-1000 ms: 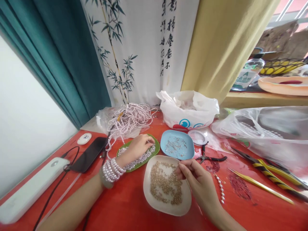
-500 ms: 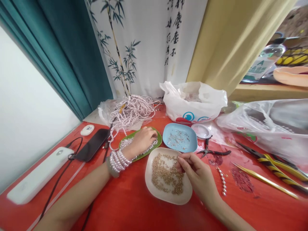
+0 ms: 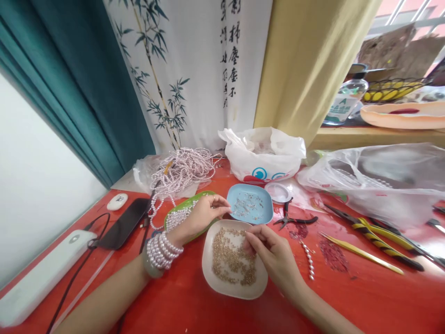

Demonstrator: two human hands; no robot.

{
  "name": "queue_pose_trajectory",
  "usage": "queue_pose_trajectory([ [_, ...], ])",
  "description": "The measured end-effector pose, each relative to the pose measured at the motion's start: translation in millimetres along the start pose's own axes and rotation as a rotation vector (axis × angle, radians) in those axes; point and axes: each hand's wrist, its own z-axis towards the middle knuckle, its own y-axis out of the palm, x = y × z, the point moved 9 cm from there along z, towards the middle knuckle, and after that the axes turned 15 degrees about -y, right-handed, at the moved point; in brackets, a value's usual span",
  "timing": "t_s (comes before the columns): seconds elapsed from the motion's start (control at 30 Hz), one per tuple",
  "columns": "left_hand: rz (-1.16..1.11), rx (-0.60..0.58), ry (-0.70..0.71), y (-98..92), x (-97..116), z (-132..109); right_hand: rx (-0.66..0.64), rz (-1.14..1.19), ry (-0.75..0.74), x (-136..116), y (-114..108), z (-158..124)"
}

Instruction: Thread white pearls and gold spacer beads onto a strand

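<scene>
My right hand [image 3: 274, 257] sits over the near rim of the cream dish [image 3: 212, 278], fingertips pinched narrow just above the small gold beads [image 3: 231, 260]; whether a bead or a pin is between them is too small to tell. It has barely shifted in the last second, so the picking here goes on as it was.

My left hand [image 3: 203, 214] is what moved. A moment ago it lay flat on the pearl strands in the green dish [image 3: 181, 206]; now it has lifted toward the right, fingers loosely curled, the tips reaching the gap between the green dish and the blue dish [image 3: 266, 218] of small metal findings. I cannot tell if it holds anything. I judge it is coming across to meet my right hand. Pearl strands [image 3: 160, 250] are wrapped around that wrist.

Further right on the red table [image 3: 194, 306], a short pearl chain [image 3: 308, 260], small pliers [image 3: 292, 219] and gold tweezers [image 3: 361, 253]. Beyond, a heap of pearl strings [image 3: 181, 169] and a white plastic bag [image 3: 262, 153].
</scene>
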Motion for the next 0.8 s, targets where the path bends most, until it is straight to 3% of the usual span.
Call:
queue_pose_trajectory([
  [0.1, -0.394, -0.183, -0.194, 25.9, -10.1, -10.5, 0.027, 0.065, 0.028, 4.0, -0.2, -0.7],
  [0.23, -0.610, -0.232, -0.296, 40.2, -19.8, -17.7, 0.042, 0.109, 0.041, 7.5, 0.0, -2.0],
  [0.5, -0.754, -0.242, -0.321, 38.4, -30.9, -12.0, 0.025, 0.160, 0.090, 12.4, 1.8, -3.5],
  [0.8, -0.729, -0.295, -0.293, 41.8, -27.8, -12.8, 0.030, 0.206, 0.169, 16.1, 4.5, -2.4],
])
